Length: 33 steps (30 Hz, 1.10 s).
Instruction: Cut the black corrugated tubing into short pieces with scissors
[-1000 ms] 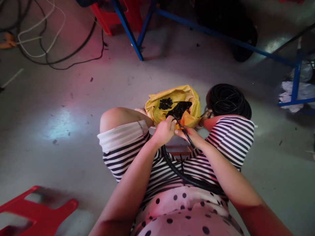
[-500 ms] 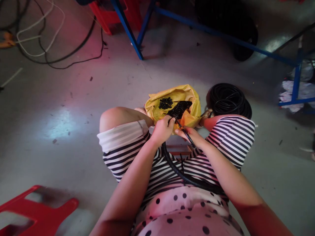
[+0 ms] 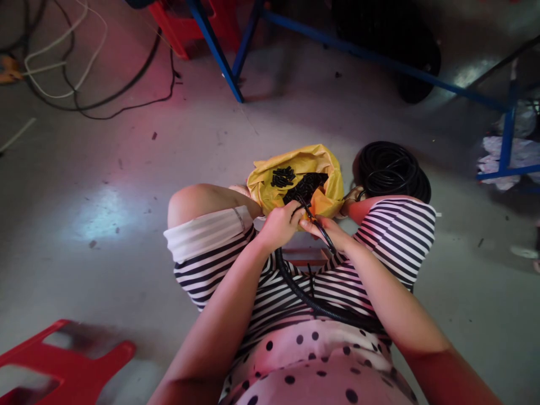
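In my left hand [image 3: 282,225], fingers wrapped closed, is a black ribbed tube [image 3: 295,287] that curves down across my lap. My right hand [image 3: 327,228] grips a pair of scissors [image 3: 327,239] with black handles; the blades point away from me, beside my left fingertips. Both hands meet over the near rim of a yellow bag [image 3: 264,194], which stands opened on the floor between my feet. Inside the bag lie many short black tube pieces [image 3: 282,177]. My fingers partly hide the blades and the tube's end.
A coil of black tubing [image 3: 394,174] lies beside my right foot. Red stools stand at the lower left [image 3: 76,360] and top [image 3: 194,28]. A blue metal frame [image 3: 379,59] crosses the far side. Loose cables [image 3: 113,101] lie at the upper left.
My left fingers have shifted slightly at the tube's end, close to the scissors. The scissors stay in my right hand, and the bag and coil have not moved.
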Tool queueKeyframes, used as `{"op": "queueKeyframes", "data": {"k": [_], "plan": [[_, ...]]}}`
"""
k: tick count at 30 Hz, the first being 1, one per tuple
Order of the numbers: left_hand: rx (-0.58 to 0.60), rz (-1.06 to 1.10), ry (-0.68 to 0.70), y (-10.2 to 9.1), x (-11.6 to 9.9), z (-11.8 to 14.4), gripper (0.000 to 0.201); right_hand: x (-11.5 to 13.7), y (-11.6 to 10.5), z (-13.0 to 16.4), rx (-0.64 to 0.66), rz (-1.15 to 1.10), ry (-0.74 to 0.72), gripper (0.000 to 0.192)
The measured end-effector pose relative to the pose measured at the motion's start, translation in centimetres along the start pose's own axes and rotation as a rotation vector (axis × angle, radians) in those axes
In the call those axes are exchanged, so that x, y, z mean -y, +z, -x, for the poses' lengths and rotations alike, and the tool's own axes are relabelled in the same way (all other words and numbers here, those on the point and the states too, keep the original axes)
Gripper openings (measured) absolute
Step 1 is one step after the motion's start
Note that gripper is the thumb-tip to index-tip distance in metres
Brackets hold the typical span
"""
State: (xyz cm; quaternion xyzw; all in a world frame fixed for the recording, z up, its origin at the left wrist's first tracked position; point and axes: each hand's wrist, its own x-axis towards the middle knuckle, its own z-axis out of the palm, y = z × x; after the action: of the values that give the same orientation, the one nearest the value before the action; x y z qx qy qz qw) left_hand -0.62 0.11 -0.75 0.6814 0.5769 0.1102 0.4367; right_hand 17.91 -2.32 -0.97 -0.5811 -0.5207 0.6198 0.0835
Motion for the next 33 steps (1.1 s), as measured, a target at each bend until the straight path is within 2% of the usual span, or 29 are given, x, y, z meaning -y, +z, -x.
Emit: {"op": "queueKeyframes", "data": {"k": [4,13,22,28,33], "plan": [[0.017,-0.007,0.016,-0.23,-0.12,0.03,0.022,0.11,-0.01,-0.05,-0.026,0.001,0.005,0.056],[-0.071,0.044,0.035,-0.59,0.26,-0.23,0.02,-0.22,0.6,0.09,-0.153,0.05,0.094,0.058],[0.024,-0.008,0.034,0.05,-0.08,-0.07,0.021,0.3,0.06,0.19,-0.084,0.0,0.02,0.055],[-0.031,0.059,0.025,0.03,0.3,-0.34,0.018,0.55,0.03,-0.13,-0.1,0.053,0.094,0.056],[-0.055,0.116,0.009,0.03,0.35,-0.45,0.017,0.41,-0.01,-0.2,-0.14,0.102,0.077,0.055]]}}
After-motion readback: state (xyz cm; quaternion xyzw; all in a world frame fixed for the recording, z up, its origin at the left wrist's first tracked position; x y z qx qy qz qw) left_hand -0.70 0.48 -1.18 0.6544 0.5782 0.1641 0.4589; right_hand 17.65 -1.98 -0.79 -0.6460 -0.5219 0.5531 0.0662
